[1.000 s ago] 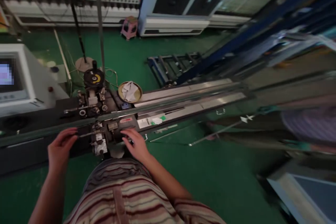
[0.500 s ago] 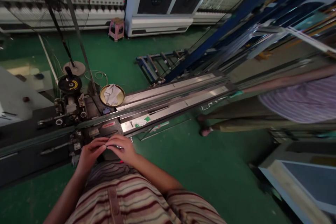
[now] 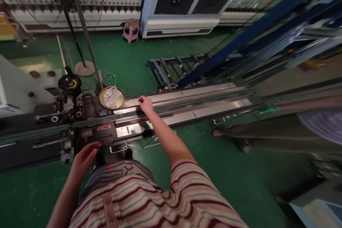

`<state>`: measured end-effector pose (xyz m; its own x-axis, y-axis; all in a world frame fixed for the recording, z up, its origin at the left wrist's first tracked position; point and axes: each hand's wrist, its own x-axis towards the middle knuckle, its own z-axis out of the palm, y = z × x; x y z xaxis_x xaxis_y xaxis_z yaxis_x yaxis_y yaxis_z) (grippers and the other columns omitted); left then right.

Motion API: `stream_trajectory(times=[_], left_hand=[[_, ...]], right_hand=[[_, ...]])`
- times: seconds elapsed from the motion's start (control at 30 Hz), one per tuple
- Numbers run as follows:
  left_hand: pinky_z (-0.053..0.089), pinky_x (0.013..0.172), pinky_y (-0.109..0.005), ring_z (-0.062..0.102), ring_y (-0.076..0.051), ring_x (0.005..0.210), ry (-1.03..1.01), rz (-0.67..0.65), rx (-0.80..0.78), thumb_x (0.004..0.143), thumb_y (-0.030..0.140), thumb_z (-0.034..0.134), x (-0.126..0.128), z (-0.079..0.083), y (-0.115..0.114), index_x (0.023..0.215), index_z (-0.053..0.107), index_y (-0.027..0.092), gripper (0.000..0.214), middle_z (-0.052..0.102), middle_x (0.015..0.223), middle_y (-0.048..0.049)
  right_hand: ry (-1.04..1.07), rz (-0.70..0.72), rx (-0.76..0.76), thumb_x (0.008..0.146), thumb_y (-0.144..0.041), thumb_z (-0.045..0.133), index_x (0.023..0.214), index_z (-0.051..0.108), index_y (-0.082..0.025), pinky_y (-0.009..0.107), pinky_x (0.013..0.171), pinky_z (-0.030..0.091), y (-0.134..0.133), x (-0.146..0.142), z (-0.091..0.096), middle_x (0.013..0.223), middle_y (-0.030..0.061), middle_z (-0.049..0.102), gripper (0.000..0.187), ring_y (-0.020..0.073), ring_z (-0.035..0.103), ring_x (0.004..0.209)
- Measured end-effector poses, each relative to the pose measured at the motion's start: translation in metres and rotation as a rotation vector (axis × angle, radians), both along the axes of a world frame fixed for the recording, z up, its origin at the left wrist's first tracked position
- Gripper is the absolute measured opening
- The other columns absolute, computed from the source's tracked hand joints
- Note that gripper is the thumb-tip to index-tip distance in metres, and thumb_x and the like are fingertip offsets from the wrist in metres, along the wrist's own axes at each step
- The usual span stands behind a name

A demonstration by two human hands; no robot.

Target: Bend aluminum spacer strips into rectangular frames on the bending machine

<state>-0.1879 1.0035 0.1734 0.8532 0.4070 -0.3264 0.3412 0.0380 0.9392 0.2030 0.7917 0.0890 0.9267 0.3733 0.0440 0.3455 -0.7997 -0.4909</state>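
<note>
- Right hand [image 3: 146,104] is hovering over the far metal rail [image 3: 173,96], just right of the yellow dish [image 3: 122,102]; fingers are curling in, can't tell if they're pinching anything or touching the rail.
- Left hand [image 3: 85,155] is hanging near the bench's front edge, fingers loosely parting, no object showing between them; silver handle [image 3: 118,148] is sitting just right of it.
- Long greenish strip [image 3: 92,122] is running lengthwise along the machine, passing between far rail and near rail [image 3: 203,113].
- Crumpled cloth [image 3: 111,96] is lying in the dish.
- Red label [image 3: 104,127] is showing on the dark bench, this side of the strip.
- Black handwheel [image 3: 70,83] is standing left of the dish.
- Co-worker's green-gloved hand [image 3: 268,109] is hovering near the machine's right end; grip unclear.
- Pink stool [image 3: 130,31] is standing on the green floor behind.
</note>
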Motion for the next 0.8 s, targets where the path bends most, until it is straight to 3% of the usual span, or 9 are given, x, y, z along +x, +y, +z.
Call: stream_trajectory(times=[0.1, 0.3, 0.57, 0.63, 0.7, 0.73, 0.8], left_hand=[[0.052, 0.101, -0.042, 0.067, -0.029, 0.111, 0.032, 0.059, 0.041, 0.080, 0.058, 0.068, -0.010, -0.001, -0.008, 0.116, 0.069, 0.016, 0.056, 0.072, 0.118, -0.0150], [0.052, 0.101, -0.044, 0.068, -0.030, 0.110, 0.069, 0.114, 0.040, 0.077, 0.061, 0.069, -0.019, -0.002, -0.014, 0.113, 0.069, 0.015, 0.058, 0.073, 0.116, -0.0161], [0.050, 0.102, -0.041, 0.067, -0.028, 0.112, 0.043, 0.060, 0.025, 0.082, 0.054, 0.068, -0.013, -0.003, -0.016, 0.119, 0.067, 0.016, 0.054, 0.071, 0.121, -0.0147], [0.049, 0.103, -0.041, 0.067, -0.028, 0.112, 0.042, 0.050, 0.036, 0.081, 0.055, 0.069, -0.012, -0.003, -0.017, 0.119, 0.067, 0.016, 0.054, 0.071, 0.121, -0.0147], [0.048, 0.105, -0.042, 0.066, -0.028, 0.114, 0.049, 0.044, 0.047, 0.082, 0.055, 0.068, -0.011, -0.002, -0.018, 0.120, 0.066, 0.016, 0.055, 0.071, 0.121, -0.0146], [0.047, 0.106, -0.042, 0.065, -0.028, 0.115, 0.059, 0.043, 0.055, 0.081, 0.056, 0.068, -0.010, -0.002, -0.018, 0.119, 0.067, 0.016, 0.055, 0.071, 0.121, -0.0144], [0.045, 0.108, -0.043, 0.064, -0.028, 0.117, 0.082, 0.047, 0.070, 0.080, 0.057, 0.069, -0.008, -0.001, -0.021, 0.119, 0.067, 0.016, 0.056, 0.071, 0.120, -0.0141]], right_hand=[[0.019, 0.089, -0.090, 0.085, -0.013, 0.062, 0.092, 0.074, -0.018, 0.027, 0.084, 0.045, 0.015, 0.022, -0.012, 0.096, 0.0055, 0.074, 0.015, 0.0182, 0.064, 0.091], [0.034, 0.180, -0.232, 0.084, -0.011, 0.061, 0.092, 0.077, -0.016, 0.029, 0.088, 0.045, 0.031, 0.026, -0.031, 0.098, 0.0121, 0.074, 0.018, 0.0222, 0.064, 0.094], [0.063, 0.263, -0.272, 0.086, -0.017, 0.063, 0.091, 0.079, -0.013, 0.030, 0.091, 0.046, 0.035, 0.024, -0.017, 0.099, 0.0145, 0.072, 0.017, 0.0235, 0.063, 0.097], [0.008, 0.296, -0.205, 0.090, -0.022, 0.061, 0.102, 0.078, -0.015, 0.031, 0.097, 0.045, 0.018, 0.015, -0.012, 0.112, 0.0141, 0.068, 0.022, 0.0236, 0.060, 0.107], [-0.150, 0.219, -0.001, 0.096, -0.027, 0.053, 0.116, 0.074, -0.019, 0.032, 0.104, 0.042, -0.017, 0.002, -0.012, 0.124, 0.0113, 0.063, 0.030, 0.0222, 0.055, 0.117], [-0.251, 0.116, 0.140, 0.098, -0.029, 0.049, 0.122, 0.071, -0.021, 0.034, 0.107, 0.040, -0.040, -0.006, -0.016, 0.126, 0.0104, 0.060, 0.033, 0.0215, 0.053, 0.119], [-0.392, -0.223, 0.397, 0.100, -0.034, 0.043, 0.124, 0.068, -0.020, 0.037, 0.108, 0.040, -0.097, -0.028, -0.033, 0.125, 0.0113, 0.058, 0.038, 0.0214, 0.052, 0.119]])
